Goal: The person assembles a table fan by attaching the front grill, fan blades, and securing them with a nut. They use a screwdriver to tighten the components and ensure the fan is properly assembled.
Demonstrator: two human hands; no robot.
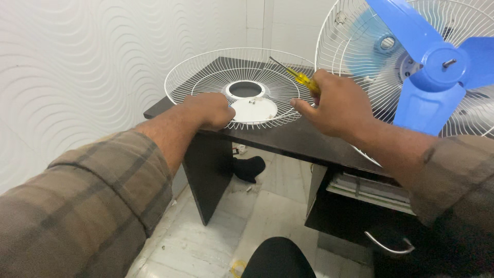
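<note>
Left hand (pixel 210 109): closed on the white wire guard (pixel 206 77), steadied flat on the bench (pixel 288 139).
Right hand (pixel 337 105): yellow screwdriver (pixel 301 77) gripped, angled over the guard.

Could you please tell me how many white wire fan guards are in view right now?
2. One wire guard lies flat on the dark table, under the left hand. The other guard stands upright at right, behind the blue blades. Others could be out of view.

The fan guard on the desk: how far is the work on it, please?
Done: the white wire fan guard lies detached on the dark desk. In hand: the left hand presses its white centre plate, and the right hand holds a yellow screwdriver. Left: the blue fan blade remains mounted.
</note>
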